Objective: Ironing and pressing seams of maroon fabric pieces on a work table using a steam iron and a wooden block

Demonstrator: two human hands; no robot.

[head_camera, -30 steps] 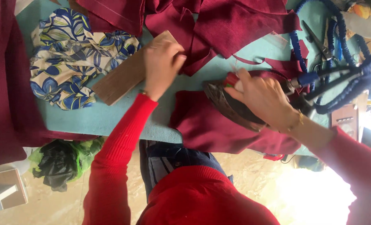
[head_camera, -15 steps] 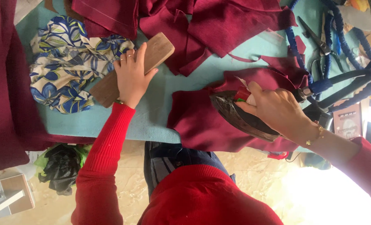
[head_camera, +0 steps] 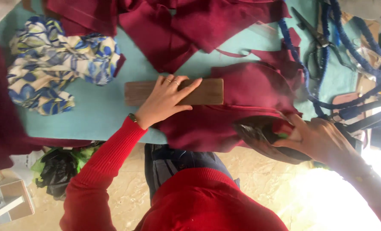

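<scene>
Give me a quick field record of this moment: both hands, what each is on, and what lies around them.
left hand: flat on wooden block, fingers spread
wooden block: lying on teal table, one end over maroon fabric piece
right hand: gripping dark iron at the fabric's edge
blue floral cloth: bunched beside the block
scissors: on table beyond the fabric
blue cords: draped by the scissors

A small cardboard box (head_camera: 8, 203) lies on the floor at the lower left corner of the view, brown with a white side that bears a small dark printed label. Beside it, under the near edge of the turquoise table (head_camera: 100, 111), sits a crumpled green and black plastic bag (head_camera: 60, 164).
</scene>
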